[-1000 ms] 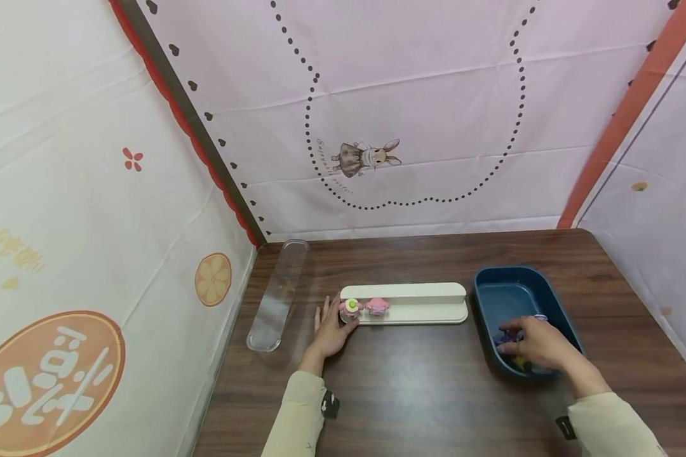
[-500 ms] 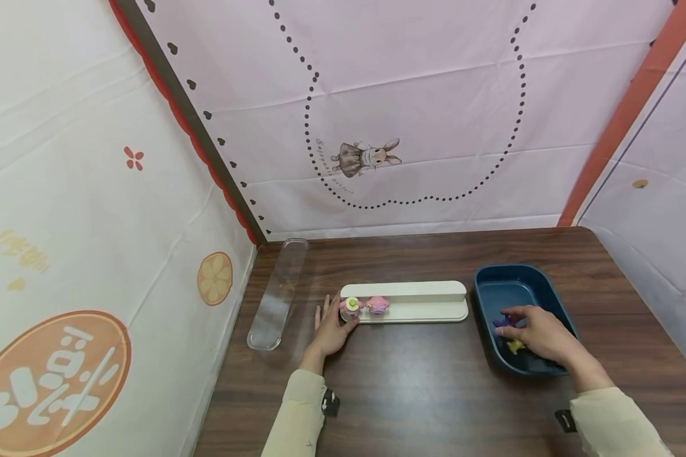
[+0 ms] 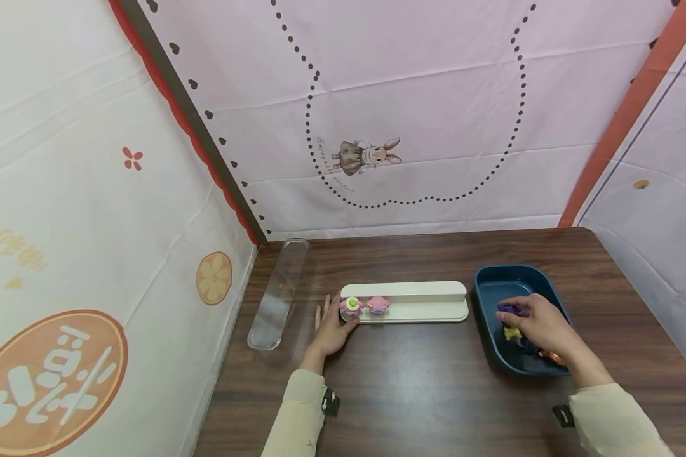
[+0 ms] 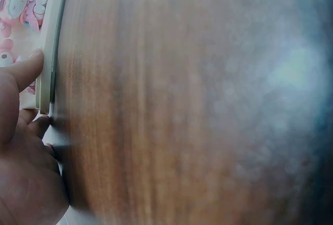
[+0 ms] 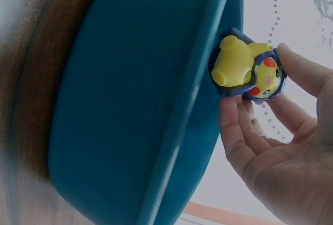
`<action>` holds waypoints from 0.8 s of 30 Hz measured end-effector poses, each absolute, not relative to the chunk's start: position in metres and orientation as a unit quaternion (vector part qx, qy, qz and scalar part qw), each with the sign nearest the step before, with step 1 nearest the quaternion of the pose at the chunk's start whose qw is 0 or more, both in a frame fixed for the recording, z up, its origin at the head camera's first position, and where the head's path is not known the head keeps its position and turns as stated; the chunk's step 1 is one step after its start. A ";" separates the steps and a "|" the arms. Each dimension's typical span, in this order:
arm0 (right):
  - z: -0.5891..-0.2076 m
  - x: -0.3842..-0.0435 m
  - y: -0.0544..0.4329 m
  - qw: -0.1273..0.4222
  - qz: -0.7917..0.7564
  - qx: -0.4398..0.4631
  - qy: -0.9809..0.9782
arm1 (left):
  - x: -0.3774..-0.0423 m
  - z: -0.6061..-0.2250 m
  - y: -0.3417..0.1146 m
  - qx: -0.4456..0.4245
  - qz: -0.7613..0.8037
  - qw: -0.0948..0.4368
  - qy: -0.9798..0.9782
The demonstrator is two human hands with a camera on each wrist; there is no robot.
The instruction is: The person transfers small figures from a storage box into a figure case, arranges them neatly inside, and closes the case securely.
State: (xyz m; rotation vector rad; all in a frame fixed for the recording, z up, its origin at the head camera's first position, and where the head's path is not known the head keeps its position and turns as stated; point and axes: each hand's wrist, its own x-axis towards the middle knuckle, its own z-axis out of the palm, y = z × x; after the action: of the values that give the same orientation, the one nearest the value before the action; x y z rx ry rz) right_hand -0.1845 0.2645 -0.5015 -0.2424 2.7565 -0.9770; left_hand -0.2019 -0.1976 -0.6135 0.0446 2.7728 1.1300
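Note:
My right hand (image 3: 543, 325) pinches a yellow figurine in a dark blue hood (image 5: 234, 66) between thumb and fingers. In the right wrist view the figurine, with red cheeks, hangs tilted at the rim of the blue bin (image 5: 171, 131). At the left end of the white two-step stand (image 3: 429, 311), my left hand (image 3: 329, 333) grips the end, thumb at the front edge. Two pink figurines stand on the stand's lower step: one with a yellow-green spot on top (image 3: 351, 306) beside the left hand, another pink one (image 3: 378, 305) just right of it.
Inside the bin, partly hidden under the right hand, lie a yellow piece (image 3: 511, 332) and an orange-brown one (image 3: 551, 357). A long clear plastic cover (image 3: 277, 295) lies at the table's left. Printed cloth (image 3: 434, 127) hangs around the brown wooden table (image 3: 411, 393).
My right hand has risen from low in the bin and shifted toward its far side, the hooded figurine now in its fingers. The left hand stays on the stand.

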 end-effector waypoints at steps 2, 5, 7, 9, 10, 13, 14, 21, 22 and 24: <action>-0.500 -0.186 0.264 0.099 -0.335 -0.081 0.933 | -0.202 -0.613 -0.198 0.013 0.378 0.074 0.923; -0.498 -0.187 0.264 0.097 -0.338 -0.068 0.934 | -0.202 -0.612 -0.198 0.012 0.379 0.075 0.922; -0.496 -0.189 0.264 0.094 -0.342 -0.058 0.933 | -0.202 -0.611 -0.197 0.011 0.380 0.075 0.922; -0.494 -0.189 0.263 0.090 -0.349 -0.048 0.932 | -0.202 -0.610 -0.197 0.010 0.381 0.075 0.921; -0.493 -0.190 0.263 0.088 -0.354 -0.044 0.930 | -0.202 -0.610 -0.197 0.010 0.382 0.075 0.921; -0.490 -0.191 0.262 0.072 -0.367 -0.042 0.926 | -0.201 -0.609 -0.197 0.009 0.385 0.075 0.920; -0.489 -0.191 0.261 0.067 -0.371 -0.040 0.925 | -0.201 -0.609 -0.197 0.009 0.384 0.075 0.920; -0.482 -0.194 0.256 0.039 -0.382 -0.037 0.923 | -0.202 -0.609 -0.197 0.007 0.377 0.074 0.923; -0.481 -0.195 0.256 0.038 -0.383 -0.036 0.922 | -0.202 -0.609 -0.197 0.008 0.379 0.074 0.923; -0.479 -0.195 0.254 0.040 -0.384 -0.034 0.922 | -0.202 -0.609 -0.197 0.009 0.380 0.072 0.922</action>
State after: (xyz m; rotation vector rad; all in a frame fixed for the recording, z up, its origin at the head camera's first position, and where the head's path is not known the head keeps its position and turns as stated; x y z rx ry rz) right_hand -0.1950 0.2545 -0.4793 -0.1031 2.8256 -1.1756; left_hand -0.2023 -0.1973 -0.6094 0.0272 2.7710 1.1422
